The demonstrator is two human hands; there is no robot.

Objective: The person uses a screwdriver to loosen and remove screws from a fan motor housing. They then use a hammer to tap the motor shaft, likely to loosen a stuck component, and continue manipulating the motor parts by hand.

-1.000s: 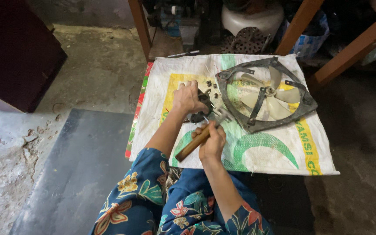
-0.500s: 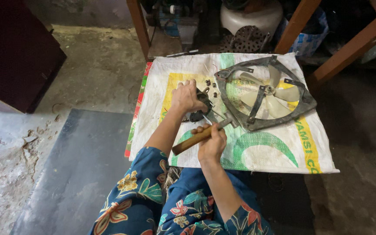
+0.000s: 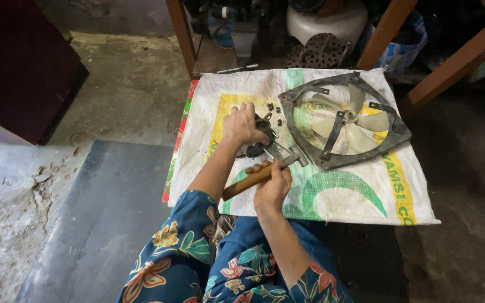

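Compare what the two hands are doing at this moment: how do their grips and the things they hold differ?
The left hand presses down on a small dark metal part, covering most of it; the right hand wraps around the wooden handle of a hammer. The left hand sits further from the body, the right hand nearer. The part lies on the woven sack; the hammer's head points at the part. Both hands are closed on something.

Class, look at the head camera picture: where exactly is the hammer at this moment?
The hammer is in the right hand, low centre of the head view, on the woven sack, its head just left of the fan frame.
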